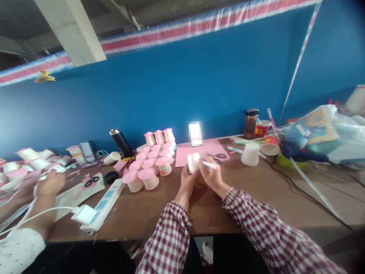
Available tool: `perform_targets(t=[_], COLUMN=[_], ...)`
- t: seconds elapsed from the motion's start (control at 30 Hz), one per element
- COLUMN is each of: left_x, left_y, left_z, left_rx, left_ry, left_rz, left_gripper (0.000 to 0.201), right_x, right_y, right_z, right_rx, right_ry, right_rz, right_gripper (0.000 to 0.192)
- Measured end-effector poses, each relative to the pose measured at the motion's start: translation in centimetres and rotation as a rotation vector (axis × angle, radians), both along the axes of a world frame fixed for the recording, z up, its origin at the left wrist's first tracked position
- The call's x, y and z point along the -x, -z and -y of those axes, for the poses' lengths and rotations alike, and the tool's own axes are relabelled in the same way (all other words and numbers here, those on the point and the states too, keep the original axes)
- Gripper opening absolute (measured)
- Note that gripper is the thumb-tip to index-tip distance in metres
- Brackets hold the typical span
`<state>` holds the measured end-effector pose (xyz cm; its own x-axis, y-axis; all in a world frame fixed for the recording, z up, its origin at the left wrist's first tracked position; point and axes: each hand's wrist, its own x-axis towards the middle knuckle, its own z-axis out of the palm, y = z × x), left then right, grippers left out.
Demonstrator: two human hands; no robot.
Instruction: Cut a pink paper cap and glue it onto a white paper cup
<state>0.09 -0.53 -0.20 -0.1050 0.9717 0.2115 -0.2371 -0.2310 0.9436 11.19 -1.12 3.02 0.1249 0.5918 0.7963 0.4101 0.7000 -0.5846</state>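
My left hand (186,182) holds a small white paper cup (193,161) just above the brown table (251,198), near the middle of the view. My right hand (212,174) grips a white marker pen (209,164) whose tip rests against the cup's side. Both arms wear red-and-white checked sleeves. Behind my hands lies a pink sheet of paper (185,154) with black-handled scissors (217,155) on it. To the left stands a stack of several white cups with pink lids (152,161).
An upturned white cup (250,154), a red cup (270,145), a jar (251,123) and plastic bags (322,131) sit on the right. A white power strip (104,203) lies at left. Another person's hand (49,184) works there among pink paper scraps. A black flask (121,141) stands behind.
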Motion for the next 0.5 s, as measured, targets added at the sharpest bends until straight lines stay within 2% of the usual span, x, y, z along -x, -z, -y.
perform_targets(t=[0.5], left_x=[0.0], left_y=[0.02], left_z=[0.06], left_rx=[-0.001], left_ry=[-0.012], left_rz=[-0.021], left_gripper=[0.045], right_x=[0.04], right_y=[-0.17], right_z=[0.15], right_rx=[0.015], right_ry=[0.013], right_rz=[0.011], right_gripper=[0.013])
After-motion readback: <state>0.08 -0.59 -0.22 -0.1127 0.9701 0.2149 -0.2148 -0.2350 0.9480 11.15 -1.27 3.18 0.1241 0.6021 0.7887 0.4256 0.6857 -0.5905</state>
